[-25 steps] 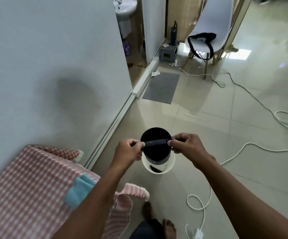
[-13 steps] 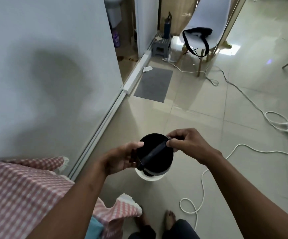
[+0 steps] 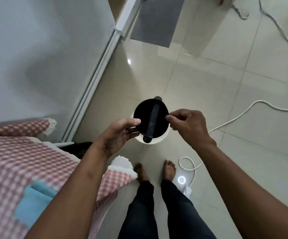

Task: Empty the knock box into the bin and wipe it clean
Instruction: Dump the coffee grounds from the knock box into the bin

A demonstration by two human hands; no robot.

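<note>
Black knock box (image 3: 150,119) held between both hands, directly over white bin (image 3: 152,141) on floor. Dark bar (image 3: 152,120) spans its mouth. Left hand (image 3: 117,136) grip closed on its near-left rim; right hand (image 3: 188,123) pinches the right rim. Checked tabletop cloth (image 3: 19,166) left of left grip.

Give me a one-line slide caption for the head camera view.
Both hands, left and right, hold the black knock box directly above a white bin on the tiled floor.
</note>
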